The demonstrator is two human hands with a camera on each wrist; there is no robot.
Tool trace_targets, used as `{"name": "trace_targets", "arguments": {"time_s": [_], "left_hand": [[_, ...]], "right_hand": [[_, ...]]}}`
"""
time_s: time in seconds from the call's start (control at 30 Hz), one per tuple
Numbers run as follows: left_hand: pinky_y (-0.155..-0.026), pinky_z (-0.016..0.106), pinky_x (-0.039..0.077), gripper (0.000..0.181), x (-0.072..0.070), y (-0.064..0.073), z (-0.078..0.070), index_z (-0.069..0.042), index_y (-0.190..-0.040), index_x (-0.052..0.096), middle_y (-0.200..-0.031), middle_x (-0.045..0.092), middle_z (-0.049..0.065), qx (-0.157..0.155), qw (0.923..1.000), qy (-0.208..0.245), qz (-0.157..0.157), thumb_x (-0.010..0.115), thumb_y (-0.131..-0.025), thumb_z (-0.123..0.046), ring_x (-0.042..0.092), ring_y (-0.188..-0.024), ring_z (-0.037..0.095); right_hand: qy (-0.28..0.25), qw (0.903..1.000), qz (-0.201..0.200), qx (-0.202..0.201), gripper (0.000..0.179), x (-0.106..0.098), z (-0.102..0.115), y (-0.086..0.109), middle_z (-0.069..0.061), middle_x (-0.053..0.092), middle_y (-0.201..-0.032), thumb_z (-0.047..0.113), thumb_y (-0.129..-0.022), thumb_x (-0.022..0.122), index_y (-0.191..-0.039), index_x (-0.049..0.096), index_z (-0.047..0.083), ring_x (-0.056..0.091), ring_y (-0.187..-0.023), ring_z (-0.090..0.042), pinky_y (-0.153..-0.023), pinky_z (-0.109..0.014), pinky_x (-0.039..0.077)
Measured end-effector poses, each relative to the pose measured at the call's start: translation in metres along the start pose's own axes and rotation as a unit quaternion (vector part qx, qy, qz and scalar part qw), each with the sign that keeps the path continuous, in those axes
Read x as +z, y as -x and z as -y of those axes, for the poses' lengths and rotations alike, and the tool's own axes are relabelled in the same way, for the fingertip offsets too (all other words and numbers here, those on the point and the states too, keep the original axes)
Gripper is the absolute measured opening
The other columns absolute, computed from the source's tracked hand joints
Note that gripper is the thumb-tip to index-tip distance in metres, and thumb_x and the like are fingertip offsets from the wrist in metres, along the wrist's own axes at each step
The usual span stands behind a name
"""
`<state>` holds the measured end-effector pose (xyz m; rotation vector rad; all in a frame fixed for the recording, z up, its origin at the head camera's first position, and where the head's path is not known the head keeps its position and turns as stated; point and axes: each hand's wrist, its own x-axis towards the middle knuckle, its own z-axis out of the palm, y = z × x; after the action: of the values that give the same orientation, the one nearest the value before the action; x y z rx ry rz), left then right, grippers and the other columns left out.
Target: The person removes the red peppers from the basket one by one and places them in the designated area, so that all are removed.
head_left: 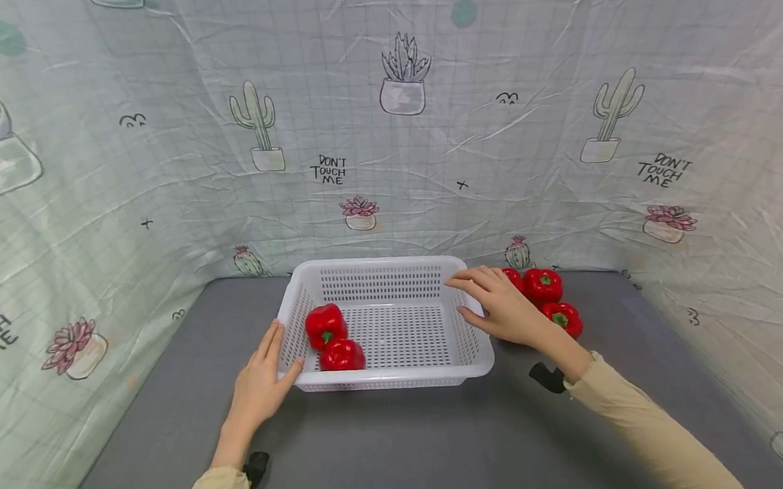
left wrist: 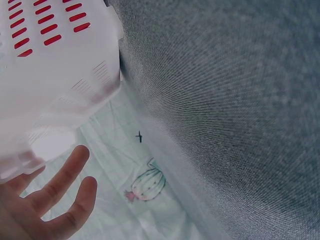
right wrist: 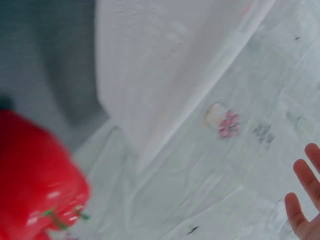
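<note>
A white slotted plastic basket (head_left: pixel 401 375) stands on the grey table. Two red bell peppers, one upper (head_left: pixel 324 325) and one lower (head_left: pixel 342 355), lie in its left part. My left hand (head_left: pixel 257 386) rests at the basket's left rim near the front corner, fingers extended; the left wrist view shows its fingers (left wrist: pixel 62 180) beside the outer wall. Over the right rim hovers my right hand (head_left: pixel 508 308), empty, its fingers spread and slightly bent. Just beyond it are more red bell peppers (head_left: pixel 542 285), partly hidden by the hand; one pepper (right wrist: pixel 40 180) shows large in the right wrist view.
The grey tabletop (head_left: pixel 406 448) extends in front of the basket and to both sides. A pale cloth (head_left: pixel 370 140) printed with cacti hangs close behind the basket and along both sides. Dark wrist straps (head_left: pixel 547 377) are on both wrists.
</note>
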<state>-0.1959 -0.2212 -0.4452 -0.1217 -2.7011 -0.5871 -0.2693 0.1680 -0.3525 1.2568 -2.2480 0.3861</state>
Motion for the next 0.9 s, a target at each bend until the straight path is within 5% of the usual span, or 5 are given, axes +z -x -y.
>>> {"name": "trace_targets", "arguments": {"time_s": [0.53,0.9], "left_hand": [[-0.088,0.057,0.039,0.071,-0.002,-0.001,-0.001,-0.002,-0.139,0.028,-0.145,0.026,0.016,-0.013,0.9998,-0.002,0.013,0.055,-0.082,-0.036,0.041,-0.122,0.039],[-0.089,0.058,0.038,0.071,-0.001,0.000,-0.002,-0.003,-0.139,0.027,-0.146,0.025,0.015,-0.021,0.9996,0.003,0.017,0.055,-0.082,-0.036,0.041,-0.121,0.039]], "right_hand": [[-0.011,0.9981,0.000,-0.061,0.039,0.033,0.027,-0.075,-0.003,0.057,-0.112,0.019,-0.079,0.065,-0.117,0.056,0.012,0.050,-0.104,-0.016,-0.089,-0.035,0.040],[0.049,0.9888,0.109,-0.089,0.039,0.086,0.045,-0.107,0.001,0.055,-0.117,0.024,-0.082,0.062,-0.119,0.053,0.017,0.047,-0.110,-0.016,-0.091,-0.034,0.039]]}}
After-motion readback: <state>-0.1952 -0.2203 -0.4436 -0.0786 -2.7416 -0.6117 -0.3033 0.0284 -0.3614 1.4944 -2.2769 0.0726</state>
